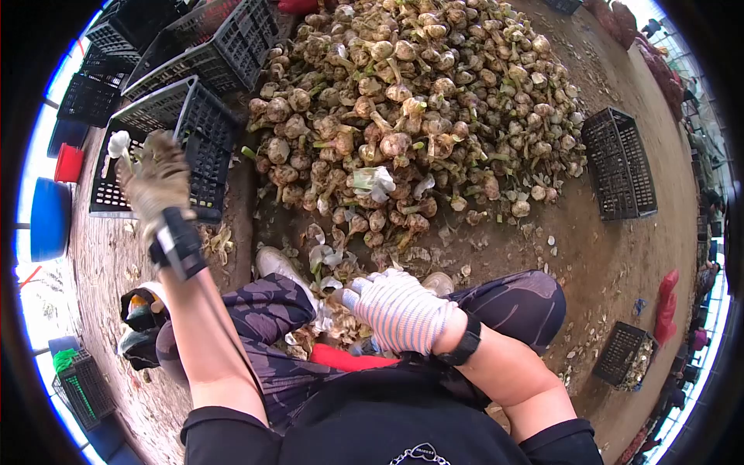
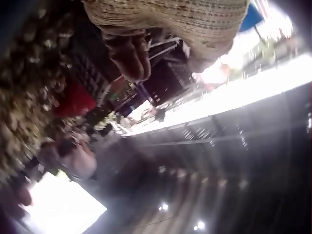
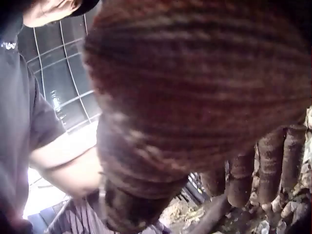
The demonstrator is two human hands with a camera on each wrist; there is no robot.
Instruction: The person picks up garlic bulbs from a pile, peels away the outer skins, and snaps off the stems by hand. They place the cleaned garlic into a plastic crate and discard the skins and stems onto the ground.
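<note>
My left hand point(image 1: 159, 182), in a dirt-brown knit glove, reaches over a black plastic crate point(image 1: 203, 143) at the left. At its fingertips is a white garlic bulb point(image 1: 118, 144), its stem pinched at the fingers. In the left wrist view the gloved fingers point(image 2: 127, 58) point downward, blurred. My right hand point(image 1: 403, 310), in a white and blue striped glove, is over the lap, near loose garlic skins point(image 1: 329, 260). Its fingers point(image 3: 269, 168) hang apart from the thumb in the right wrist view, with nothing seen between them. A large heap of unpeeled garlic point(image 1: 418, 101) lies ahead.
More black crates point(image 1: 232, 46) stand at the far left, by a red bucket point(image 1: 70, 163) and a blue barrel point(image 1: 50, 219). Another crate point(image 1: 618, 163) stands right of the heap. A smaller crate point(image 1: 622, 353) and a red bag point(image 1: 666, 306) are at the right.
</note>
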